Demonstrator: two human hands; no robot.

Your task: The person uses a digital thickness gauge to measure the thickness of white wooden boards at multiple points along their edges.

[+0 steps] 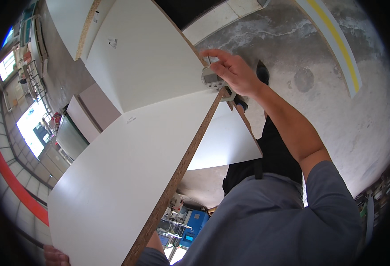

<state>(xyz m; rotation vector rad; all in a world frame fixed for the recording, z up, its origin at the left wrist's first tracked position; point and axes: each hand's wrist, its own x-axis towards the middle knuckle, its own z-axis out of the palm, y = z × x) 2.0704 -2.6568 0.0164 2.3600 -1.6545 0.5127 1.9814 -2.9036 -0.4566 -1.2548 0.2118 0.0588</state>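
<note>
White chipboard panel close up, right hand fingers gripping grey gauge at its far edge, left hand grip unclear.

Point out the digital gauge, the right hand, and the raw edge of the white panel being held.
digital gauge (211, 78), head view, its grey display face.
right hand (235, 71), head view, back of hand.
white panel (177, 170), head view, raw chipboard edge.

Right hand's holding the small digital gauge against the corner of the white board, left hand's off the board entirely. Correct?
Not quite. The head view shows the left hand gripping the lower end of the white board, not off it. The rest holds: the right hand has its grip on the small digital gauge at the board's corner.
</note>
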